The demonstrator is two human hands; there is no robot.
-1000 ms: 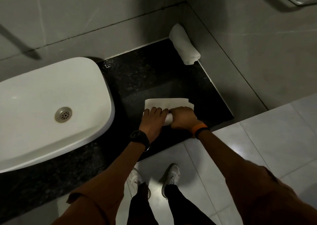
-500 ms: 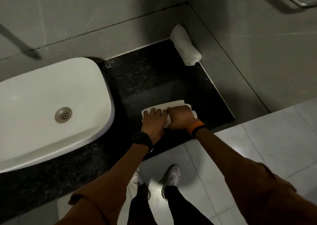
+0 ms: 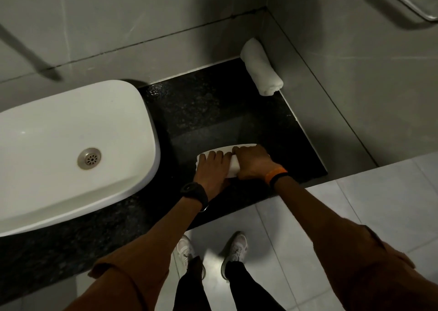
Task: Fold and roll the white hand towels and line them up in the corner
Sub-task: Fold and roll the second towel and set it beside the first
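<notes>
Both hands cover most of a white towel (image 3: 233, 166) on the black counter (image 3: 213, 111); only its edges show. The left hand (image 3: 212, 168) and right hand (image 3: 253, 161) press it, fingers together. A rolled towel (image 3: 262, 67) lies in the corner, a white basin (image 3: 71, 149) to the left.

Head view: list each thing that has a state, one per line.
Towel under the hands: nearly rolled, thin flat edge left.
Towel in the corner: fully rolled, against the right wall.
Left hand: pressing the roll.
Right hand: pressing the roll.
Sink: no water visible.
</notes>
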